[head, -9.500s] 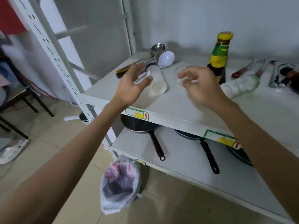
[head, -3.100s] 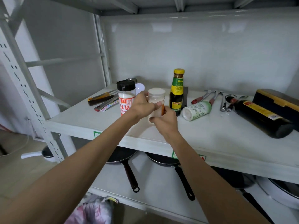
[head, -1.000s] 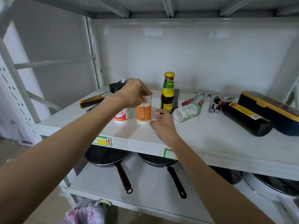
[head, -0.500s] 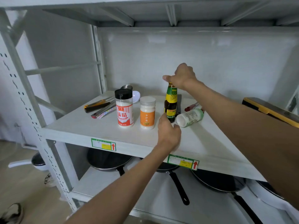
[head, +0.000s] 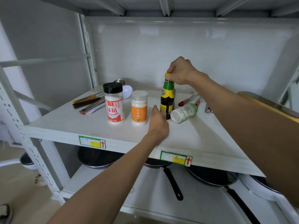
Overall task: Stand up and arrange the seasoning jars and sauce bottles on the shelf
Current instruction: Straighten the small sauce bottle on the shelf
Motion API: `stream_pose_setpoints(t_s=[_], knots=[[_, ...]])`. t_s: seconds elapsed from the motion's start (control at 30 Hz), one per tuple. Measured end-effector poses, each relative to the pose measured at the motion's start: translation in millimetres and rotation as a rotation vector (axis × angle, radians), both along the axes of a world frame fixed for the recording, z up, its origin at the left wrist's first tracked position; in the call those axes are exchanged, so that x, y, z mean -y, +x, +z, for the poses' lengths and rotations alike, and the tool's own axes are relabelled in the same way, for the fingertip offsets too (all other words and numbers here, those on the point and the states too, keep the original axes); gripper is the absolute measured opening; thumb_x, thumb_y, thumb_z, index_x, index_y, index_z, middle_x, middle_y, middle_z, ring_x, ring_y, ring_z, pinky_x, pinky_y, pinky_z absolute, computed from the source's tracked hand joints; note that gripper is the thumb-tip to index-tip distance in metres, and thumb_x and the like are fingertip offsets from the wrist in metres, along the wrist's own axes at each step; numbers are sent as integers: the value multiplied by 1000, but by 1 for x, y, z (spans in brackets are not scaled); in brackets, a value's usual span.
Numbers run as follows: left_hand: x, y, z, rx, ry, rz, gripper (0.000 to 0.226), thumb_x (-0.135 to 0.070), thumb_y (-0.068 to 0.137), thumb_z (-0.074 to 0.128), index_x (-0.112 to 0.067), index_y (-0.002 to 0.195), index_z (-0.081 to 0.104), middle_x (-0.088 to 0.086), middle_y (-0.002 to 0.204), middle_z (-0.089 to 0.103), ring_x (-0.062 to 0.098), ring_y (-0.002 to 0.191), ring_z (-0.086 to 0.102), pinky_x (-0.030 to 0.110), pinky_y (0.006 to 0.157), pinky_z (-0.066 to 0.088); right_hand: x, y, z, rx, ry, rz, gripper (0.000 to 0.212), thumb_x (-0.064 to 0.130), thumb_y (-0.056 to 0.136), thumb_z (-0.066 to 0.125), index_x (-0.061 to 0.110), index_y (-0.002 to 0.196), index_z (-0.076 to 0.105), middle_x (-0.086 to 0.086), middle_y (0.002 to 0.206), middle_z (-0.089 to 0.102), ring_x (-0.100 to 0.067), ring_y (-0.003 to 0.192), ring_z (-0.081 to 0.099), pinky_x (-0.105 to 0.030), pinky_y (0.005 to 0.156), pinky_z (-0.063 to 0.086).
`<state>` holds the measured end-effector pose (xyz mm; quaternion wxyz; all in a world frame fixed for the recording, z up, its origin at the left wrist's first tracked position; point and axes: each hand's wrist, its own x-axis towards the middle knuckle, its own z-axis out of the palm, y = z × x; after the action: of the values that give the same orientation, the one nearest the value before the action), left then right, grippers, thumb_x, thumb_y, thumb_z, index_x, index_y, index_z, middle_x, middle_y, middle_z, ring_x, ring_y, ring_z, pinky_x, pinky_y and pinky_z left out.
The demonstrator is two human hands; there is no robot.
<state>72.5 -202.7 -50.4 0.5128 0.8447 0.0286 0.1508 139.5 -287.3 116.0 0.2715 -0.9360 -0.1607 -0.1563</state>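
The right hand (head: pixel 181 71) is pinched down over the yellow cap of the dark sauce bottle (head: pixel 167 101), fingers closed on the top from above. The bottle stands upright on the white shelf (head: pixel 68 125), directly under that hand. It looks like glass, so likely heavy for its width, rigid, breakable and easy to tip; held by the cap alone it could swing, so a grip round the labelled body would be steadier.

The left hand (head: pixel 157 122) holds nothing; it rests on the shelf board at about 7 o'clock from the bottle's base, its fingers reaching toward the foot of the bottle, though I cannot tell whether they touch it.

At 9 o'clock of the bottle stand the orange-labelled seasoning jar (head: pixel 139 107) and, beyond it, the black-capped red-labelled jar (head: pixel 114 104), both upright. At 4 o'clock, just beside the base, a white bottle with a green label (head: pixel 184 113) lies on its side; plastic by the look, light and apt to roll.
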Motion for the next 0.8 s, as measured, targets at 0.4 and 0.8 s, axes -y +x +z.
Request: stream_pose_setpoints(t_s=[0.4,0.8], knots=[[-3,0,2,38,-83,-13,28,-20,100,48,-12,127,49,6,114,63,18,94,54,29,80,40,12,-10,0,-154,35,262,24,-7,92,53,9,106,63,-11,132,61,-22,120,58,-29,94,46],[-9,0,1,45,-263,48,35,-17,86,72,-8,115,55,0,97,62,6,79,58,7,60,43,12,-17,-7,-44,91,262,12,7,91,60,8,99,69,-13,117,68,-22,108,65,-28,90,51]])
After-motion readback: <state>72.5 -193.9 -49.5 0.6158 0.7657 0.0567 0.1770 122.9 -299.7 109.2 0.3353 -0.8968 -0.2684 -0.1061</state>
